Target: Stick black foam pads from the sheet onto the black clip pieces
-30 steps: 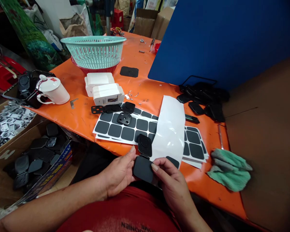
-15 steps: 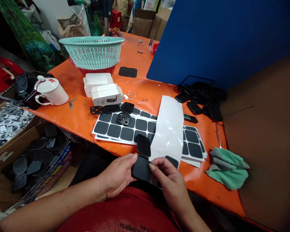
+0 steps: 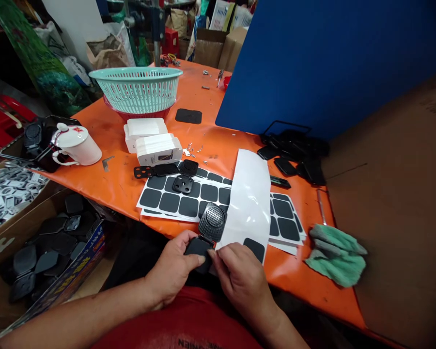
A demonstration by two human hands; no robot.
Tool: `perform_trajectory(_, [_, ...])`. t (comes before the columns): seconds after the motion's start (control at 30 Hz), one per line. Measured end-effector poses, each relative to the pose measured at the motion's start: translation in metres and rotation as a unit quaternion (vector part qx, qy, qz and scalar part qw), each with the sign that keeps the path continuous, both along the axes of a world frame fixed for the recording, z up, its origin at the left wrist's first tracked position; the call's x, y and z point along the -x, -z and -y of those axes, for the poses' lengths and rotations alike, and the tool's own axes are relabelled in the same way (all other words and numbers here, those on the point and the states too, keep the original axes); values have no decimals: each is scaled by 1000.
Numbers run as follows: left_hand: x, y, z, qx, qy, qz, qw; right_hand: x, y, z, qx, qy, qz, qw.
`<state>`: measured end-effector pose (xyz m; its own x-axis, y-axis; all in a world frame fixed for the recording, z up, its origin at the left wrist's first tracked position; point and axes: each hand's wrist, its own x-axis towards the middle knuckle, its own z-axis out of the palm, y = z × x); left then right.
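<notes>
- The fingers of the left hand [image 3: 172, 271] are curled shut around a black hinged piece [image 3: 199, 246], thumb pressed on its smooth lower half, just in front of the near edge of the orange table [image 3: 109, 140].
- The fingers of the right hand [image 3: 240, 276] are bent down onto the same piece from the other side, fingertips pinching at its right edge; whether they also grip the loose white backing sheet [image 3: 250, 203] beside them cannot be told.
- The piece's upper half, a meshed flap [image 3: 212, 222], stands tilted up over the table edge, touching the sheet of black pads [image 3: 178, 198].
- Risk, as a judgement: the piece is held over the lap, off the table, so a slack grip would likely drop it toward the floor or the cardboard box of black parts [image 3: 47, 247] at the left.
- The hinge looks thin; thumb pressure against the raised flap could strain or snap it.
- The right hand's knuckles sit on the curling backing sheet, so a careless pull could drag it and shift the pad sheets beneath.
</notes>
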<state>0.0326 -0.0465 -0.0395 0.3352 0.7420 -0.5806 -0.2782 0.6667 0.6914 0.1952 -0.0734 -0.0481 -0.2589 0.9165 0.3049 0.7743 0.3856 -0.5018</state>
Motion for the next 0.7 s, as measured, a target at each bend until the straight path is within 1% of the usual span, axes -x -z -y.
perform_trajectory(0.1, [7,-2,-2,-29,2,-30,999,0,-1,-5,25,-59,-37,997])
perform_trajectory(0.17, [22,-6,-7,-47,3,-45,998,-4,-2,-10,44,-93,-67,992])
perform_trajectory(0.2, [33,-8,-12,-53,-12,-63,997,-8,-3,-12,44,-103,-77,991])
perform_trajectory(0.23, [49,-12,-17,-57,-46,-90,993,-13,-4,-15,35,-105,-85,990])
perform_trajectory(0.27, [69,-16,-23,-58,-96,-127,986,-18,-4,-18,24,-102,-89,991])
perform_trajectory(0.3, [93,-21,-29,-54,-167,-168,970,-23,-4,-20,12,-96,-91,991])
perform_trajectory(0.33, [120,-26,-35,-56,-252,-216,942,-28,-4,-22,4,-90,-91,992])
perform_trajectory(0.37, [149,-31,-39,-56,-325,-274,903,-33,-3,-24,0,-82,-88,993])
perform_trajectory(0.4, [179,-36,-42,-56,-383,-334,859,-37,-1,-25,-3,-73,-84,994])
perform_trajectory(0.43, [208,-40,-43,-51,-418,-391,819,-40,1,-26,-3,-64,-81,995])
perform_trajectory(0.47, [235,-43,-43,-31,-421,-443,791,-43,3,-26,-5,-57,-79,995])
perform_trajectory(0.5, [259,-45,-41,-12,-370,-515,774,-45,6,-27,-7,-48,-79,996])
perform_trajectory(0.53, [277,-46,-39,5,-280,-607,743,-47,9,-28,-11,-41,-77,996])
perform_trajectory(0.57, [290,-45,-37,22,-204,-698,686,-49,12,-29,-15,-35,-76,996])
perform_trajectory(0.6, [297,-43,-35,26,-128,-768,627,-51,15,-30,-20,-30,-73,997])
perform_trajectory(0.63, [297,-39,-35,11,-67,-818,572,-54,17,-32,-25,-25,-68,997])
perform_trajectory(0.67, [291,-35,-37,-24,-23,-843,537,-57,18,-33,-30,-19,-64,997])
perform_trajectory(0.7, [279,-30,-39,-76,7,-844,530,-60,19,-34,-33,-10,-59,998])
